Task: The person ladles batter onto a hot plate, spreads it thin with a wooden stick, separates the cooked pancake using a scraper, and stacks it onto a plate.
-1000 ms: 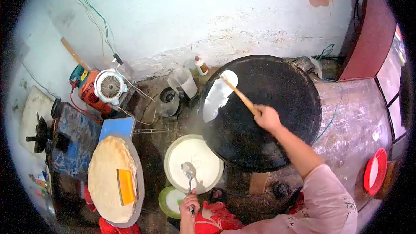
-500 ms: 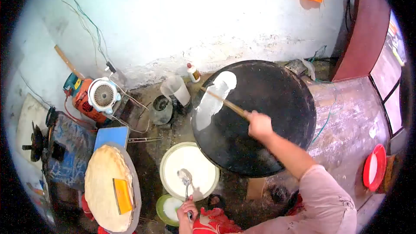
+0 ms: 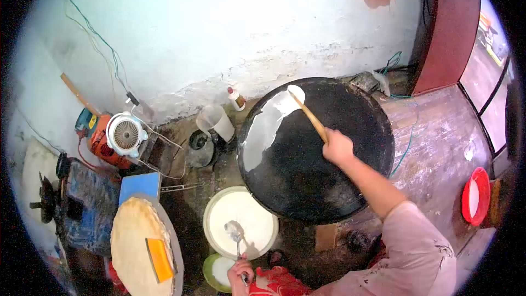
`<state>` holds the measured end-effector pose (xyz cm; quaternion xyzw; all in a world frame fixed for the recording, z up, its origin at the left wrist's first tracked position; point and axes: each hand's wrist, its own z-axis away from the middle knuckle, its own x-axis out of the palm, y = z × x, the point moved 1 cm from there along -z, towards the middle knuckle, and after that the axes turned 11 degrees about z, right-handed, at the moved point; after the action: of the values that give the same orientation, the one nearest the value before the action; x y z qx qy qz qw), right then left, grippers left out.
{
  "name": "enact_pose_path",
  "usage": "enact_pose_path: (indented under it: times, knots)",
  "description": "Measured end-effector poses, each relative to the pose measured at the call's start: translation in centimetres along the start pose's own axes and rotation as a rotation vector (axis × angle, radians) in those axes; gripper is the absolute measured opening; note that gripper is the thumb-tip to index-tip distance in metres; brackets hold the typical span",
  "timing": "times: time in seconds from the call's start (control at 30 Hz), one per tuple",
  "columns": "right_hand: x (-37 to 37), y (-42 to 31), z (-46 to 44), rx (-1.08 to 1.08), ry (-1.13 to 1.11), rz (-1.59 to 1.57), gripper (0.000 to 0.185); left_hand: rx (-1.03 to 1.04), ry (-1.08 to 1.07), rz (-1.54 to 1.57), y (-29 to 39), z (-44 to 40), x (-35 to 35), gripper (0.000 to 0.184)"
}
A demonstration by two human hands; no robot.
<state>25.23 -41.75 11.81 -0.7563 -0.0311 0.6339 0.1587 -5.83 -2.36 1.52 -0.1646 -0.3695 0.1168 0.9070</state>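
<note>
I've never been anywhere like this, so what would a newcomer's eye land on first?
Probably the large round black griddle near the middle, with white batter along its left side; the right hand has its fingers around a wooden stick reaching to that batter. Below and left of it, the left hand holds a metal spoon at a bowl of white liquid. Farther left, a bright orange scraper lies on a pale round stack.
</note>
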Motion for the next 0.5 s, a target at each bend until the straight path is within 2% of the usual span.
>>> enact_pose_path:
  times: [0.03, 0.1, 0.17, 0.2, 0.3, 0.33, 0.37, 0.4, 0.43, 0.5]
  knots:
    - [0.5, -0.1, 1.9, -0.017, -0.035, -0.106, 0.038, 0.007, -0.016, 0.025, 0.0, -0.2, 0.0, 0.029]
    - [1.1, -1.0, 5.2, -0.254, -0.005, -0.101, 0.041, 0.002, -0.02, 0.0, -0.1, -0.6, 0.1, 0.029]
    - [0.6, -0.2, 3.0, -0.239, -0.017, 0.187, 0.045, 0.064, 0.048, -0.025, -0.4, -0.4, 0.5, 0.029]
    - [0.3, 1.0, 1.1, -0.154, 0.026, 0.328, 0.05, 0.066, 0.059, -0.027, -0.6, -0.1, 0.5, 0.029]
    - [-1.4, 3.2, 0.0, 0.009, -0.028, 0.132, 0.047, 0.005, 0.077, -0.03, -0.4, 0.1, 0.1, 0.029]
    - [-1.7, 2.5, 0.9, 0.067, -0.063, -0.004, 0.047, 0.345, -0.174, -0.743, 1.1, -0.2, -1.4, 0.026]
    - [-1.6, 1.3, 2.1, 0.119, -0.097, -0.139, 0.046, 0.691, -0.443, -1.444, 1.2, -0.6, -2.3, 0.036]
    - [-1.7, -0.3, 2.8, 0.091, -0.131, -0.129, 0.047, 0.596, 0.249, -0.957, -7.7, 2.8, 4.6, 0.024]
    - [-0.6, -1.4, 2.9, -0.056, -0.041, -0.074, 0.048, 0.596, 0.246, -0.954, -7.5, 2.4, 4.5, 0.024]
    - [2.1, -1.3, -0.5, -0.139, -0.032, 0.251, 0.05, 0.428, 0.122, -0.518, -6.6, 2.0, 3.9, 0.023]
